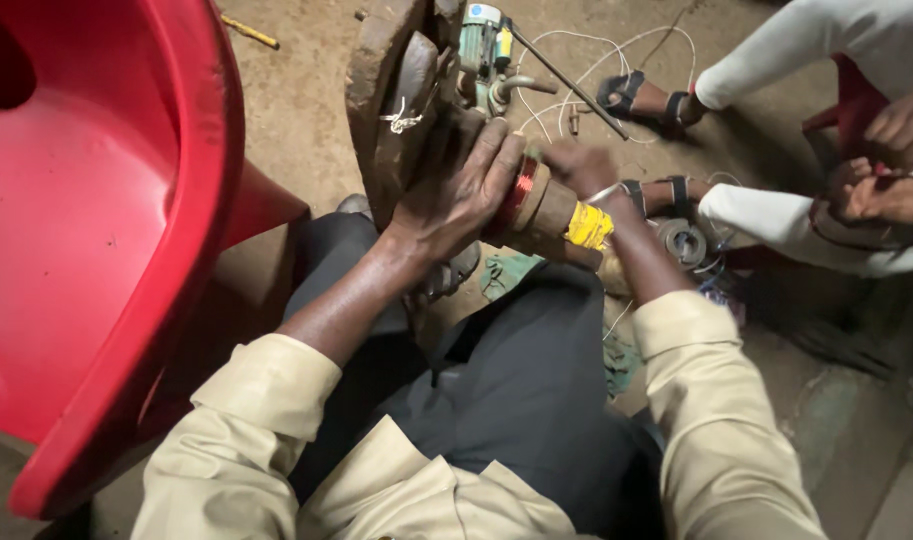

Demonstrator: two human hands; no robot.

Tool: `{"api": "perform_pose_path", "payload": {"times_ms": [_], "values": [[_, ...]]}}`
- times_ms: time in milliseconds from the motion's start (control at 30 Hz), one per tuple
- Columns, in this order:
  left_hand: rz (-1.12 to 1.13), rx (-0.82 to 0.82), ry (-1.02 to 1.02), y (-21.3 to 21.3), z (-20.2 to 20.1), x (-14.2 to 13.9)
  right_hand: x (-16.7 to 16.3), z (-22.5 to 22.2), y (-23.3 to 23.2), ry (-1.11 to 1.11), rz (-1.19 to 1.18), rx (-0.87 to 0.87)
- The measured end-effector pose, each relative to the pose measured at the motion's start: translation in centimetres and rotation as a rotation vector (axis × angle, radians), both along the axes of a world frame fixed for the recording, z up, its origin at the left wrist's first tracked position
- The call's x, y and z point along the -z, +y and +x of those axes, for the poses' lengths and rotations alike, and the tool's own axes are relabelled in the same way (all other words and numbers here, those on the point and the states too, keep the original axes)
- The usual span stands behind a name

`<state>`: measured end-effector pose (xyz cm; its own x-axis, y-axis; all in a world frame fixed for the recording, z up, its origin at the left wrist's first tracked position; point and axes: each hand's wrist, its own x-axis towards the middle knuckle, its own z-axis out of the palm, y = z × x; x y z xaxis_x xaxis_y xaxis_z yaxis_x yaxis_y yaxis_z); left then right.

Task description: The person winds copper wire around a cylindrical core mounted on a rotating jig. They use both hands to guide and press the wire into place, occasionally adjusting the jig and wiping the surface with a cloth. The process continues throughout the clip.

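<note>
Left hand: your left hand (456, 195) lies curled over the near face of the copper coil (519, 190), fingers wrapped down across the red-brown windings; the grip is closed on the coil.
Right hand: your right hand (579, 165) sits at the far side of the same coil, fingers bent toward the windings. Whether it pinches a wire strand or only steadies the former, you cannot tell from here.
Coil position: it rides on a brown cylindrical former (551, 210) held above your lap, between both hands, just beside the worn wooden block (391, 90).
Former end: a yellow tape band (588, 225) wraps the end nearest your right wrist.
Progress, judged: a band of copper turns is already laid and looks even. The loose white wires (616, 55) trailing over the floor (296, 100) suggest leads are not yet tied off.
Left to do, judged: more turns or finishing; the turn count cannot be read.
Surroundings: a red plastic chair (106, 230) stands at your left; a small green motor (486, 40) stands past the block, a metal rod (566, 80) slanting from it.
Other person: sandalled feet (636, 95) and pale trousers sit opposite, with their hands (881, 195) at the right edge, apart from yours.
Hidden: the coil's underside, the wire feed and the mounting of the former are covered by your hands.
</note>
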<state>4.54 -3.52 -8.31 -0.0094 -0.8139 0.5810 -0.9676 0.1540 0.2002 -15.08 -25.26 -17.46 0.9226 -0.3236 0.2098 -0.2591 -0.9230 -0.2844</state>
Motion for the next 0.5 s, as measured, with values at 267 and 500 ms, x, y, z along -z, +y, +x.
{"api": "perform_pose_path", "payload": {"times_ms": [267, 500], "values": [[-0.041, -0.03, -0.057, -1.1, 0.4, 0.6, 6.1, 1.1, 10.8, 0.329, 0.219, -0.111], [0.042, -0.081, 0.013, -2.2, -0.5, 1.3, -7.3, -0.3, 16.8, 0.276, -0.13, -0.373]]}}
